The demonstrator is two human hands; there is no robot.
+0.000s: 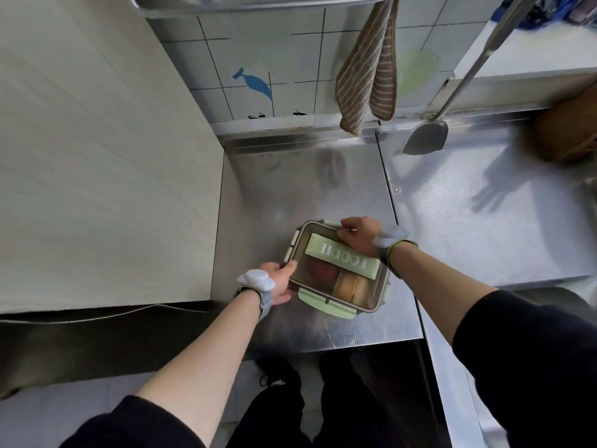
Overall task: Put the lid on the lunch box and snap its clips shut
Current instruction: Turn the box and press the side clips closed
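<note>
The lunch box stands on the steel counter with its clear lid lying on top; a pale green panel reading FOODIE runs across the lid, and food shows through it. My left hand grips the box's near-left corner, thumb on the lid's edge. My right hand presses down on the far right edge of the lid, fingers curled over the rim by a clip. A green clip on the near long side sticks outward. Clips on the left short side are also in view.
A cream cabinet side walls off the left. A striped towel hangs on the tiled back wall. A metal spatula hangs over the adjoining right counter, and a brown object sits at the far right.
</note>
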